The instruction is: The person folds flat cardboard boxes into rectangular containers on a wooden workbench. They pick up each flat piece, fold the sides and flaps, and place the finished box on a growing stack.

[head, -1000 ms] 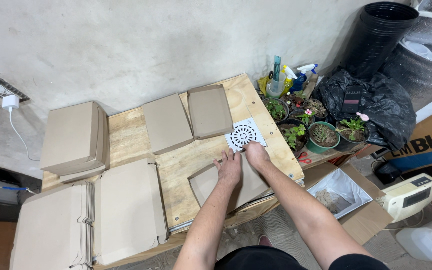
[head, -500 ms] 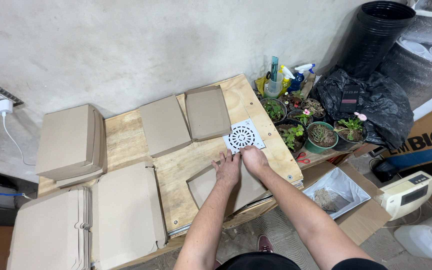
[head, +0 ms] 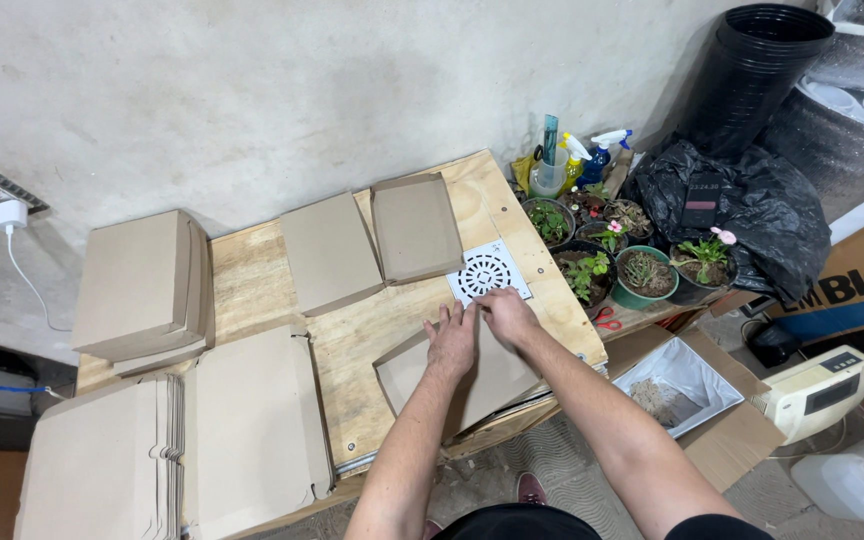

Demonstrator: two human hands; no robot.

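Both my hands rest on a flat brown cardboard box blank (head: pixel 472 385) lying near the front right of a wooden table (head: pixel 372 330). My left hand (head: pixel 452 340) presses its far edge with fingers spread. Beside it, my right hand (head: pixel 508 315) pinches at the same edge, its fingertips touching a white round-patterned grate (head: pixel 487 271) just beyond. Two folded cardboard boxes (head: pixel 330 250) (head: pixel 414 226) sit further back on the table.
Stacks of flat cardboard (head: pixel 142 285) (head: pixel 177 455) lie at the left. Potted plants (head: pixel 642 272), spray bottles (head: pixel 602 155) and red scissors (head: pixel 607 320) crowd the right edge. A black bag (head: pixel 752 215), stacked black pots (head: pixel 752 70) and an open carton (head: pixel 677 385) stand beyond.
My hands have shifted only slightly on the cardboard's far edge; the view has drifted a little. Nothing else has moved.
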